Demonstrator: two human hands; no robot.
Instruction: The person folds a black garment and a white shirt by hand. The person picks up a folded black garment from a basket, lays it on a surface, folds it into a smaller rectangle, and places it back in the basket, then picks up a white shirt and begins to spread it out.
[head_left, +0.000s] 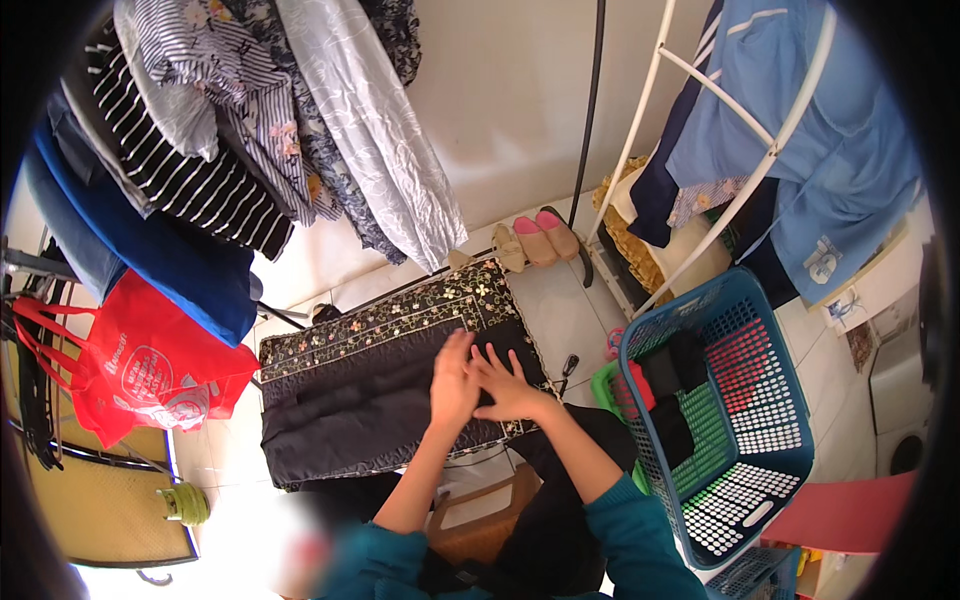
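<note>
Before me lies a board or low table covered by a black cloth (390, 307) with an embroidered floral border. A plain black garment (345, 420) is spread flat over it. My left hand (454, 382) is raised over the right part of the cloth, palm turned sideways, fingers extended. Beside it, my right hand (510, 386) has its fingers spread, and its fingertips meet or overlap the left hand. Neither hand holds anything. Whether the hands touch the cloth cannot be told.
At right stands a blue plastic basket (637, 450) with dark and red cloth inside. Clothes hang at upper left, with a red bag (150, 360) below them. A white rack (720, 94) bears blue garments (825, 150). Shoes (536, 244) stand by the wall; a green gas cylinder (187, 504) is lower left.
</note>
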